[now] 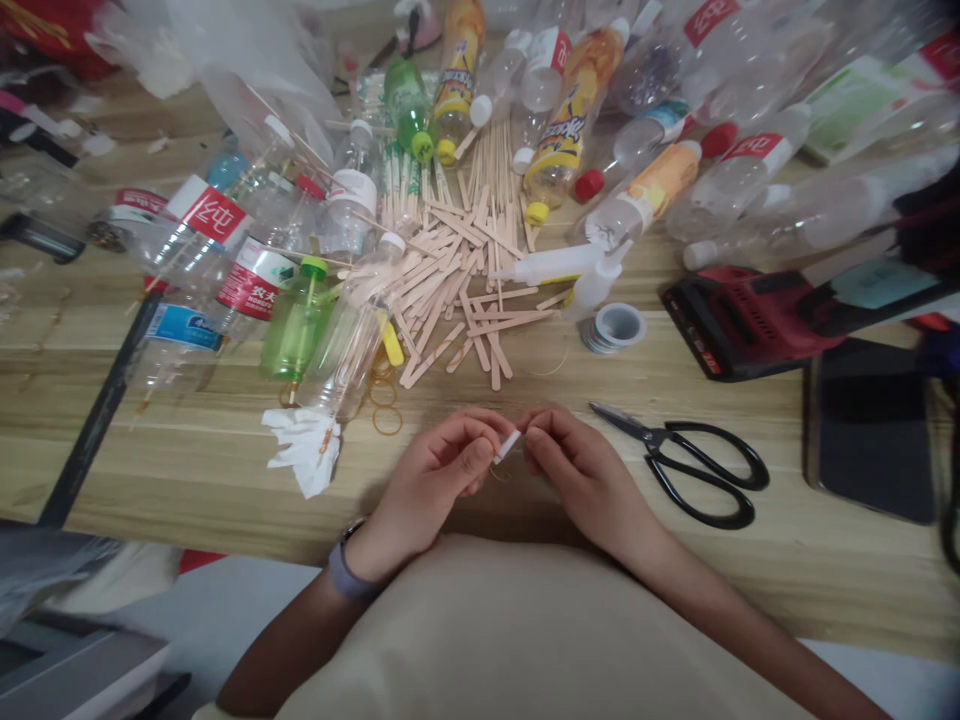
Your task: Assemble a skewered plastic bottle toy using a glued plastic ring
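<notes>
A small white strip-like piece (508, 446) is pinched between the thumb and fingers of my left hand (450, 462). Close beside it, my right hand (574, 455) has its thumb and fingertips pressed together near the strip's upper end. What those fingers hold is too small to make out. A thin, thread-like loop (504, 474) hangs just below the strip. To the right of my right hand lie black-handled scissors (660, 440), blades slightly parted. Ahead of my hands are a spool (615, 328) and a pile of wooden craft sticks (465, 290).
Plastic bottles, including a green-capped one (298, 320), crowd the left and back of the table (225, 480). Rubber bands (387, 420) and crumpled white tissue (300, 450) lie left of my hands. A red-and-black power tool (750, 315) and a dark phone (870, 430) are at right.
</notes>
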Demonstrator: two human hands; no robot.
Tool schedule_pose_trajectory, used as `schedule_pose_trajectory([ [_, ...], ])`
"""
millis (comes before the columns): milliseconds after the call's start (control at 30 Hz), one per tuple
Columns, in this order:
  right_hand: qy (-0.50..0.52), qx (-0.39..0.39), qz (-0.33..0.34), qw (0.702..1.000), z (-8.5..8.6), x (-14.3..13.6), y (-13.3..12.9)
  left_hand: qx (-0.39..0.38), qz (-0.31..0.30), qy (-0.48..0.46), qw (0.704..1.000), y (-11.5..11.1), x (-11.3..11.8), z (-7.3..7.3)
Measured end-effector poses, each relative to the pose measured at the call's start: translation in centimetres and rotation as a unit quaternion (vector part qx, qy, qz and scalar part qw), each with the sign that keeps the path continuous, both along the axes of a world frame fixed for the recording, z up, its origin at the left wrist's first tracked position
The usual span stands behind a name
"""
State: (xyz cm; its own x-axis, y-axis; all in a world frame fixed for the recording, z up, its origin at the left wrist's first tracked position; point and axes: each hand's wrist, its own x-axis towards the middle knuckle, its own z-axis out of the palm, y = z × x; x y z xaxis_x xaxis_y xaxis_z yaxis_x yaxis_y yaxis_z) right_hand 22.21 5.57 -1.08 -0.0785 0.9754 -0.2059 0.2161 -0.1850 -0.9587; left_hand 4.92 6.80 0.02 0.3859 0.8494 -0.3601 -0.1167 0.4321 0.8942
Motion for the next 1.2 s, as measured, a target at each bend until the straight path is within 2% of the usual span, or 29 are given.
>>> schedule_pose_trajectory([
  [200,0.023,-0.009,-0.03,0.999,0.0,0.2,0.0,0.025,0.023,0.014,0.999,0.0,0.1,-0.1],
  [300,0.103,-0.061,-0.062,0.991,0.3,0.0,0.0,0.029,0.034,0.035,0.998,0.1,0.0,-0.1],
  [433,0.336,-0.106,-0.126,0.928,0.9,-0.2,0.1,-0.031,0.045,0.025,0.998,0.2,0.3,-0.1],
  [500,0.391,-0.114,-0.103,0.908,1.1,-0.1,0.1,-0.079,0.038,-0.006,0.996,0.3,0.6,-0.1],
  [567,0.406,-0.12,-0.08,0.902,1.1,-0.1,0.1,-0.102,0.032,-0.033,0.994,0.3,0.8,-0.1],
  [667,0.38,-0.095,-0.061,0.918,0.9,0.0,-0.2,-0.107,0.03,-0.043,0.993,0.4,0.9,-0.1],
  [767,0.282,-0.012,-0.039,0.959,0.7,0.1,-0.5,-0.115,0.027,-0.035,0.992,0.5,0.7,0.0],
  [833,0.228,0.032,-0.038,0.972,0.6,0.1,-0.6,-0.115,0.027,-0.034,0.992,0.5,0.6,0.2],
  [967,0.221,0.047,-0.048,0.973,0.6,0.1,-0.6,-0.117,0.02,-0.039,0.992,0.4,0.5,0.4],
  [1200,0.161,0.042,-0.021,0.986,1.0,-0.1,-0.3,-0.085,0.035,-0.002,0.996,0.4,0.6,0.0],
])
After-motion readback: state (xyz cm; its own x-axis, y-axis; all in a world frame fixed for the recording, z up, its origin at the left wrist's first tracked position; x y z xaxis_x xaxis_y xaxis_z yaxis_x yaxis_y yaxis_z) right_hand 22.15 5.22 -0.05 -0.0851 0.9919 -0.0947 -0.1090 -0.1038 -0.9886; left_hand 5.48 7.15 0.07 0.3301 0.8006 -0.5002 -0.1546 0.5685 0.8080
